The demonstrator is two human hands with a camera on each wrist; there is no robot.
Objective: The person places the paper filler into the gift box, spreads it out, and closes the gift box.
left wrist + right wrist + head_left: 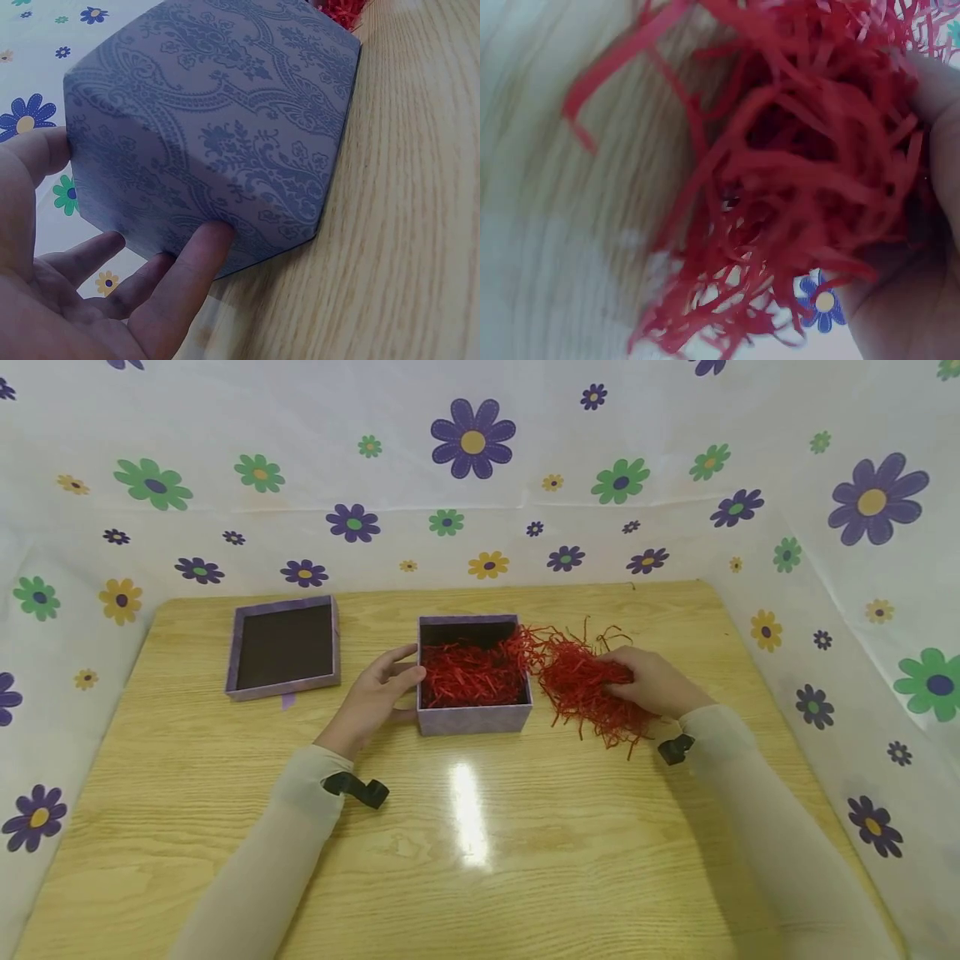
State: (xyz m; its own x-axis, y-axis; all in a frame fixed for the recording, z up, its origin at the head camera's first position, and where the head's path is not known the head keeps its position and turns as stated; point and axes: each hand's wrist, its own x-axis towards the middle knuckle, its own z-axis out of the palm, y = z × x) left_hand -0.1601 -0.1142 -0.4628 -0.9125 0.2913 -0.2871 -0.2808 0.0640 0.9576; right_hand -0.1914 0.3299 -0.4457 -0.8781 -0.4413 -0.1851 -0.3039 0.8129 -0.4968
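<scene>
A purple box with a damask pattern stands uncovered at mid-table, with red shredded paper inside. Against its left wall rest the fingertips of my left hand; the left wrist view shows the fingers spread along the patterned side. To the right of the box, my right hand grips a loose clump of red shredded paper. Strands from this clump reach over the box's right rim and meet the paper inside. In the right wrist view the shreds bunch against the palm and cover most fingers.
A shallow purple lid with a dark inside lies face up at the back left. Beneath it pokes out a small purple piece. White flower-print cloth walls the wooden table at the back and both sides.
</scene>
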